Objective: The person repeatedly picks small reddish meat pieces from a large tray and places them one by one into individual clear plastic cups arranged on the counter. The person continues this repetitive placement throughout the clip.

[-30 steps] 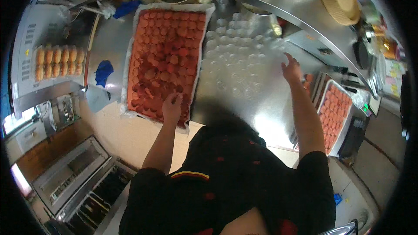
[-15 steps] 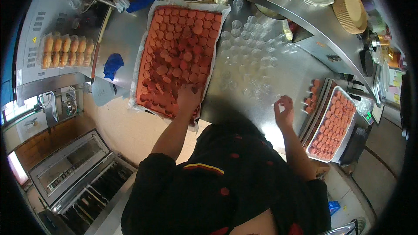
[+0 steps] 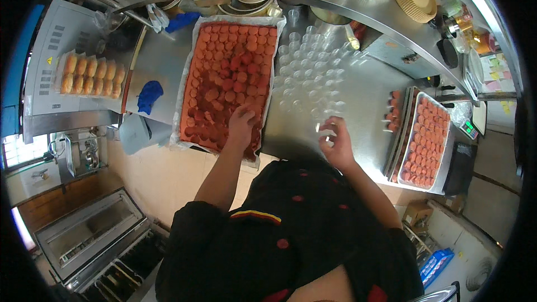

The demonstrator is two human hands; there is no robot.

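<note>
spreading beneath left hand (image 3: 241, 127), red discs (image 3: 230, 96), clear cups (image 3: 314, 70) beyond curled right hand (image 3: 338, 146), both grips unclear

A big rectangular red sheet (image 3: 221, 114) lies flat on pale paper (image 3: 281, 22), which covers part of the worktop (image 3: 369, 89). Round red discs (image 3: 228, 84) fill its upper part in close rows; in the middle, several overlap untidily. The lower part looks darker and uneven. Just right of it, many clear cups (image 3: 310, 64) are closely grouped.
</note>
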